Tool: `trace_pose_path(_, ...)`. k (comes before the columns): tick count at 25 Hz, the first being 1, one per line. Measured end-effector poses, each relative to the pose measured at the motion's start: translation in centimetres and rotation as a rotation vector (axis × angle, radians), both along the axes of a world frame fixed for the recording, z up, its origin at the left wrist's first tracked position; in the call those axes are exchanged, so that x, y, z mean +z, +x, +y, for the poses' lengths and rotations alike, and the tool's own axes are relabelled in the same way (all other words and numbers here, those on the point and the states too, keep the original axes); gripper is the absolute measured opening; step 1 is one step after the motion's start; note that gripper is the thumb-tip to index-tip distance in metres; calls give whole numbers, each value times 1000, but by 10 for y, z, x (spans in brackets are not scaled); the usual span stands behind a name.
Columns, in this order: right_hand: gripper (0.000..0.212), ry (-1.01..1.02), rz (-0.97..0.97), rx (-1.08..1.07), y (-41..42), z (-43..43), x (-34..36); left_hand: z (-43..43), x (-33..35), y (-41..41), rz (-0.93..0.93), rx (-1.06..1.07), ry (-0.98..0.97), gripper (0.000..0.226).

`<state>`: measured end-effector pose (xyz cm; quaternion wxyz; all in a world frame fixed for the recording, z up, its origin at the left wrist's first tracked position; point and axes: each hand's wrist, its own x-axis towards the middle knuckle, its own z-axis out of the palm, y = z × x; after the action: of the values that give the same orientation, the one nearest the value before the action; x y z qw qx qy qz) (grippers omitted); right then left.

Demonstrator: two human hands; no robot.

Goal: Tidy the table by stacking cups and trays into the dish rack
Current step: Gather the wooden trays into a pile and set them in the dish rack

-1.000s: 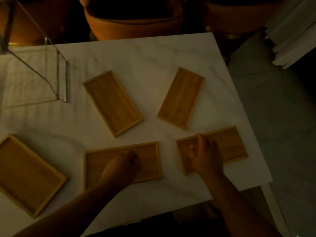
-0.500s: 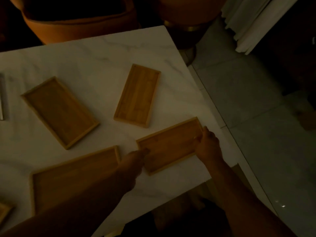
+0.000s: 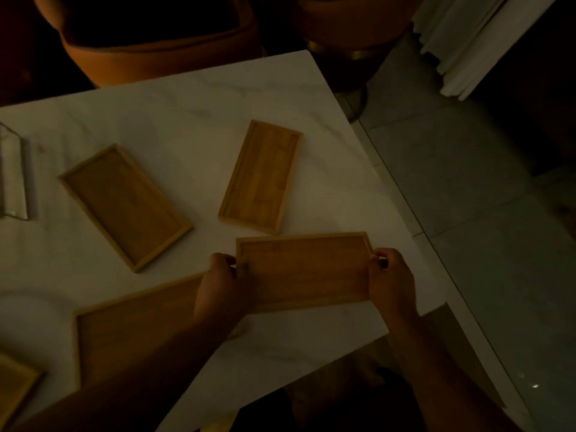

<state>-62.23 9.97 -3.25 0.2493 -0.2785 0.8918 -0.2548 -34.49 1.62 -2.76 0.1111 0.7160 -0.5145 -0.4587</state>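
A wooden tray point(image 3: 304, 271) is held level just above the white marble table point(image 3: 174, 120), near its front right corner. My left hand point(image 3: 219, 282) grips its left end and my right hand point(image 3: 389, 275) grips its right end. A second tray point(image 3: 261, 176) lies just beyond it. Another tray point(image 3: 124, 204) lies at an angle to the left. A larger tray point(image 3: 124, 335) lies under my left forearm, partly hidden. The corner of one more tray point(image 3: 14, 385) shows at the bottom left. The clear dish rack point(image 3: 14, 179) is cut off at the left edge.
Two orange chairs point(image 3: 149, 54) stand behind the table's far edge. The table's right edge point(image 3: 367, 157) drops to a grey tiled floor point(image 3: 467, 198). White curtains point(image 3: 467, 42) hang at the top right. The scene is dim.
Both hands moved onto the ends of the front right tray and lifted it off the table, turning it level. The view shifted to the right, so the rack slid to the left edge.
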Motion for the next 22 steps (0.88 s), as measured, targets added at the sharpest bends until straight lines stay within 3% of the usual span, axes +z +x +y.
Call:
trace_pose_path(4,38,-14,-42,9,55,-5,8,-2,6,55,-106,133,-36,36)
trace_pose_path(9,30,-117,-41,240,138,-13,12,12,5,149,-226,285,-125,43)
trace_pose_path(15,23,-114,73,459,210,-13,3,53,-7,233,-393,-40,-232,22)
trace_pose_path(22,23,-19,166,538,256,-33,-7,51,-18,277,-480,-13,-133,27)
